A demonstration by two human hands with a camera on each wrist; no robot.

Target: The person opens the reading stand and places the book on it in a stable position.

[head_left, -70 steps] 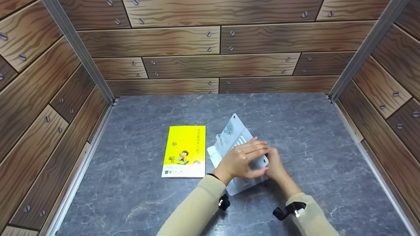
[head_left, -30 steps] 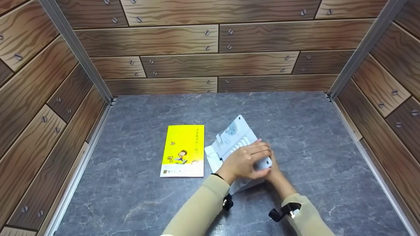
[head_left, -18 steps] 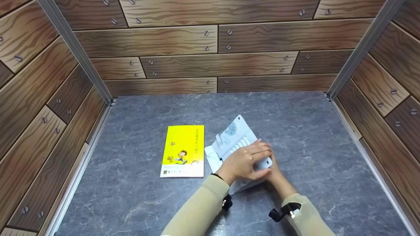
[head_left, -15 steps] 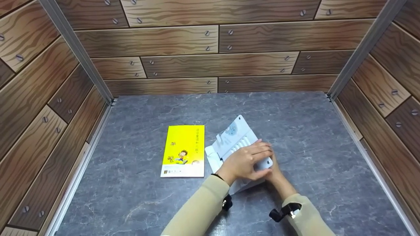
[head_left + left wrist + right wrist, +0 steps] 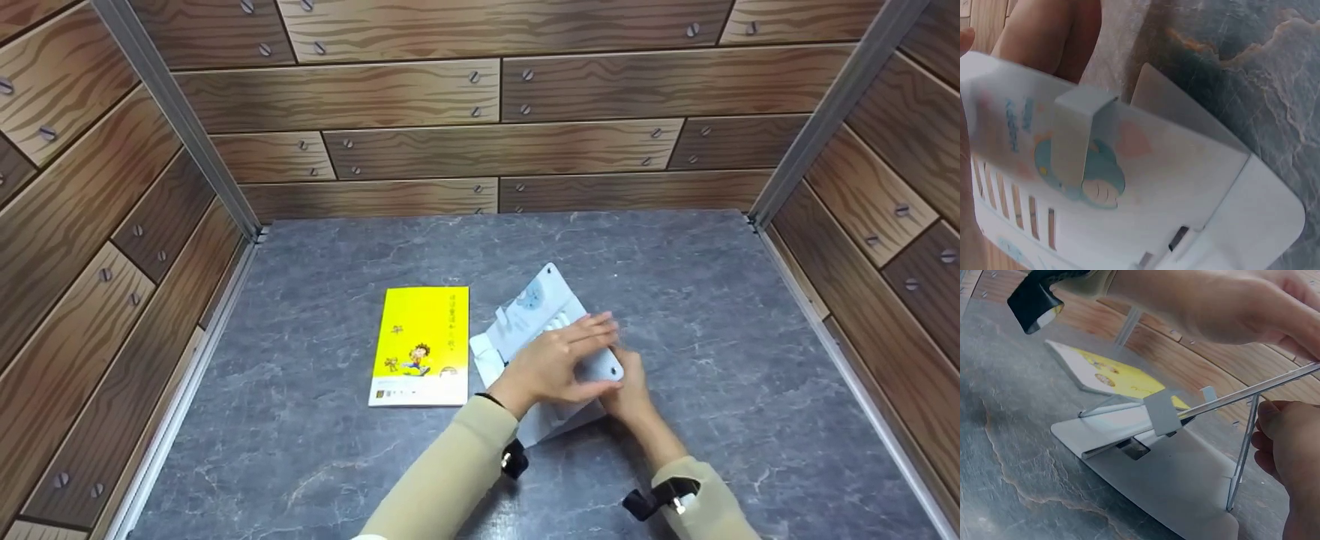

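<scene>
A white folding book stand, printed with blue cartoon figures and cut with slots, stands partly raised on the table. My left hand holds the right end of its sloping panel, thumb at the lower corner and fingers over the upper edge. Behind the panel, my right hand is partly hidden in the head view. The right wrist view shows its fingers pinching around the thin support leg that rises from the base plate. A bent page clip sticks out from the panel in the left wrist view.
Left of the stand lies a yellow book with a cartoon child on its cover. Grey marbled tabletop surrounds both. Wood-print walls with metal corner rails close off the back and sides.
The stand has shifted slightly right since the earliest frame. Within the last half second, my left fingers have lifted a little and my right hand has moved slightly right and toward me.
</scene>
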